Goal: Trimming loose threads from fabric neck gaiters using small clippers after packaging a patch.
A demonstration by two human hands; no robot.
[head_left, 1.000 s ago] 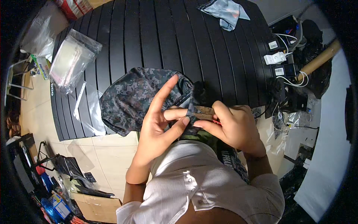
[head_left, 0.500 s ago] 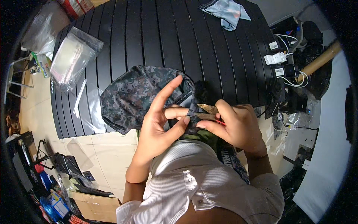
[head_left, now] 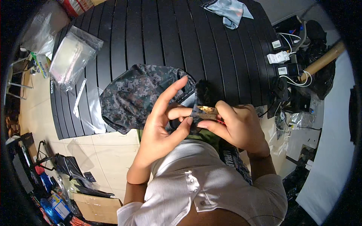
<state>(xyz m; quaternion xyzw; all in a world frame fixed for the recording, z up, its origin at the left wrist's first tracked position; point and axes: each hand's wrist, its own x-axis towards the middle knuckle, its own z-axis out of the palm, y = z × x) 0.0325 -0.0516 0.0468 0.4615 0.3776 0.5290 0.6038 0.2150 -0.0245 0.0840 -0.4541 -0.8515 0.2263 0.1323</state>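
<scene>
A rounded, dark camouflage cloth piece (head_left: 130, 94) lies at the table's near edge, with black fluffy trim (head_left: 203, 90) on its right side. My left hand (head_left: 160, 126) pinches a dark edge of it between thumb and a finger, while the index finger points up and away. My right hand (head_left: 241, 126) is closed around small thread snips (head_left: 206, 113) with a bit of red by the thumb. The blades lie close together, their tips against the dark edge at my left fingertips. Whether a thread is between the blades is too small to tell.
The black slatted table (head_left: 151, 34) carries clear plastic bags (head_left: 73, 56) at the left and a light blue cloth (head_left: 230, 13) at the far right. White plugs and cables (head_left: 279, 57) hang by its right edge. A cardboard box (head_left: 94, 207) sits on the floor, lower left.
The snips' blades, spread apart before, have come together at the cloth's edge. Both hands stay in nearly the same place.
</scene>
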